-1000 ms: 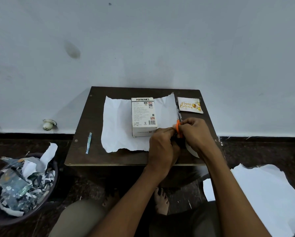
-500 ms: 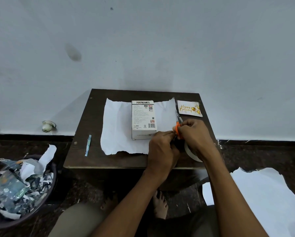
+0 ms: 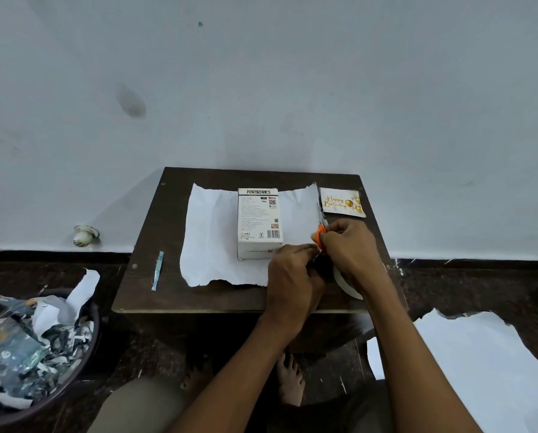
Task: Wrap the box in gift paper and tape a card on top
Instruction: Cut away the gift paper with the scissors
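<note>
A white Portronics box [image 3: 259, 221] lies flat on a sheet of white gift paper [image 3: 213, 239] spread on the small dark table [image 3: 167, 295]. A "Happy Birthday" card [image 3: 341, 202] lies at the table's back right corner. My two hands meet just right of the box. My right hand [image 3: 352, 250] grips orange-handled scissors [image 3: 320, 228], whose blades point away along the paper's right edge. My left hand [image 3: 292, 276] has curled fingers pinching something small at the scissors, apparently tape from the roll [image 3: 347, 285] half hidden under my right wrist.
A thin blue strip [image 3: 157, 270] lies on the table's left part. A dark bin [image 3: 39, 354] full of paper scraps stands on the floor at left. A large white sheet [image 3: 486, 364] lies on the floor at right. My bare feet are under the table.
Both hands stay together at the scissors and tape, with only small finger movements. The box, paper and card have not moved.
</note>
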Demonstrator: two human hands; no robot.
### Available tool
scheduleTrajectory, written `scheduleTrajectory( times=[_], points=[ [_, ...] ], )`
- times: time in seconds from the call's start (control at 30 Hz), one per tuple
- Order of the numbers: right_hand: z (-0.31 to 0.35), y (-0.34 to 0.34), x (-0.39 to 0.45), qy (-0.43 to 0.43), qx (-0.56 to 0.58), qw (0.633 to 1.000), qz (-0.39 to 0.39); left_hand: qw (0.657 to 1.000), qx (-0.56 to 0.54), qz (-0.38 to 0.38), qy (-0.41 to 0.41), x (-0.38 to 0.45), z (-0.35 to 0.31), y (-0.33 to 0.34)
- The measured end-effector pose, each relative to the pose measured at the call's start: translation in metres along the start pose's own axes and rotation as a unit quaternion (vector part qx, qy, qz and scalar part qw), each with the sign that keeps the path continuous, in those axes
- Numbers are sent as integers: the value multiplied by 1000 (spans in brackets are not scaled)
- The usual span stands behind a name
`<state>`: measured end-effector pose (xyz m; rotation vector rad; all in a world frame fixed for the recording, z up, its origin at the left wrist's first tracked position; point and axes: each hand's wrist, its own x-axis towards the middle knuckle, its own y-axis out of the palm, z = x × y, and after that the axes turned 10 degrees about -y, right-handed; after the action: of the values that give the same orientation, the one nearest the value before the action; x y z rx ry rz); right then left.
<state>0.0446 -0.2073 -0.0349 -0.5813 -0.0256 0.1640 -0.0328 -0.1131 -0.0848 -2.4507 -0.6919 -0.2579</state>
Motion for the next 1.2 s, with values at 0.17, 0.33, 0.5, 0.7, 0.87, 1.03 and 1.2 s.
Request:
scheduleTrajectory(
  times=[0.17, 0.33, 0.5, 0.7, 0.87, 1.03, 1.2],
  points=[
    [5, 3, 6, 2, -2, 1000, -5, 1000, 4, 6, -9, -1, 2, 2],
    [8, 5, 10, 0, -22, 1000, 4, 1000, -3, -3, -10, 0, 0, 1],
    [7, 4, 9, 0, -19, 1000, -9, 1000, 4, 3, -12, -1, 1, 2],
    [11, 6, 16, -2, -33, 999, -1, 1000, 8, 3, -17, -1, 1, 3],
    [14, 8, 28, -1, -54, 998, 8, 1000, 18, -1, -23, -2, -1, 2],
    [15, 13, 33, 0, -65, 998, 6, 1000, 19, 1, -19, -2, 1, 3],
    [14, 10, 32, -5, -68, 998, -7, 1000, 19, -1, -24, -2, -1, 2]
  ],
)
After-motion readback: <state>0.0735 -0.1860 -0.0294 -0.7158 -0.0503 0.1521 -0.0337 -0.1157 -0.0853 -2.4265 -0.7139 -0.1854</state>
